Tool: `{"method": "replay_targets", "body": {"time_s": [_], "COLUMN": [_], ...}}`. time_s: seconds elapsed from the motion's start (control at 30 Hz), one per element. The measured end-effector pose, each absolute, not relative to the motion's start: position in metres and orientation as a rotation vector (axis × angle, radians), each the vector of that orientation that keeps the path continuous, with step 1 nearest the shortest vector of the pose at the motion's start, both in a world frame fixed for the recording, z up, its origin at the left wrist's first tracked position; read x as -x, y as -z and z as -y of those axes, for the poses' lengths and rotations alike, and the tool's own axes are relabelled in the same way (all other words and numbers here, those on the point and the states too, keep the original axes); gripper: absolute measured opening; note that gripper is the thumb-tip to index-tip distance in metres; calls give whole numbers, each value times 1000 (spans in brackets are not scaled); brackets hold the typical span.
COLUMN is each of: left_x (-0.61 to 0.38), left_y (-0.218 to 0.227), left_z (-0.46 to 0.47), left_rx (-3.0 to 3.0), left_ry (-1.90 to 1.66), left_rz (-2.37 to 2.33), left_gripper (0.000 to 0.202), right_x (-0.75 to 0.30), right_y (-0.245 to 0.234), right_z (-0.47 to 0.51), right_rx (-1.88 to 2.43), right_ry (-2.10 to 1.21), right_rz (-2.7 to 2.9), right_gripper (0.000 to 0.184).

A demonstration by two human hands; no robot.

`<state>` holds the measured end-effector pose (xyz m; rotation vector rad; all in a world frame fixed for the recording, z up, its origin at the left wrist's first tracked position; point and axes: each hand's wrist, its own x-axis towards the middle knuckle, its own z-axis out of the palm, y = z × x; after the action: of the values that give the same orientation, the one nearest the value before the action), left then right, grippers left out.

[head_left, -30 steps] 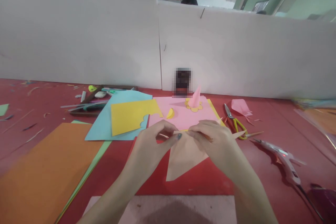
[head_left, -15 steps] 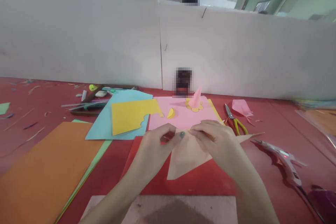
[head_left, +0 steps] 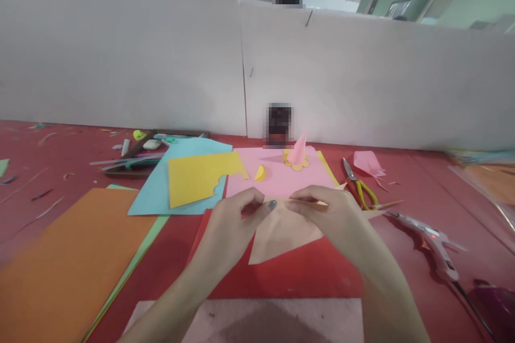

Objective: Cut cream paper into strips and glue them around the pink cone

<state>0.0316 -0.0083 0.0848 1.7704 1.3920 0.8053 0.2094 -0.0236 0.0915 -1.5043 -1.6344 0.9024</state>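
Note:
Both hands pinch the top edge of a peach paper piece (head_left: 277, 236) held just above a red sheet (head_left: 289, 273). My left hand (head_left: 235, 222) grips its left end, thumb and fingers closed. My right hand (head_left: 328, 211) grips the rolled top edge on the right, where a thin stick-like tip pokes out. The paper's lower corner points down toward me. Behind the hands lies a pink sheet (head_left: 277, 177) with a small pink cone (head_left: 298, 151) standing on a yellow flower shape.
Scissors (head_left: 358, 185) with yellow and red handles and a glue gun (head_left: 430, 244) lie to the right. Yellow (head_left: 197, 177), blue (head_left: 161, 193) and orange (head_left: 60, 262) sheets lie to the left, pens and scraps beyond. A white partition (head_left: 161, 64) closes the back.
The paper's lower corner has swung slightly left and up as both hands keep working its top edge. The hands stay in nearly the same place.

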Motion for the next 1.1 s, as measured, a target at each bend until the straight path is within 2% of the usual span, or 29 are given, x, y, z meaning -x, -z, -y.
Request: {"method": "replay_targets", "body": {"time_s": [0.43, 0.67, 1.1], "left_x": [-32, -27, -27], "left_y": [-83, -88, -89], "left_z": [9, 8, 6], "left_rx": [-1812, -1844, -1856], "left_ry": [-808, -830, -814], "left_rz": [-1399, -1434, -1427], "left_gripper": [22, 17, 20], "right_x": [-207, -212, -212], "right_y": [-104, -106, -106], "right_z": [27, 28, 27], "right_rx": [1455, 1552, 1564], "right_ry": [-1037, -981, -984], "right_rz": [1524, 1578, 1538], "right_gripper": [10, 15, 10]}}
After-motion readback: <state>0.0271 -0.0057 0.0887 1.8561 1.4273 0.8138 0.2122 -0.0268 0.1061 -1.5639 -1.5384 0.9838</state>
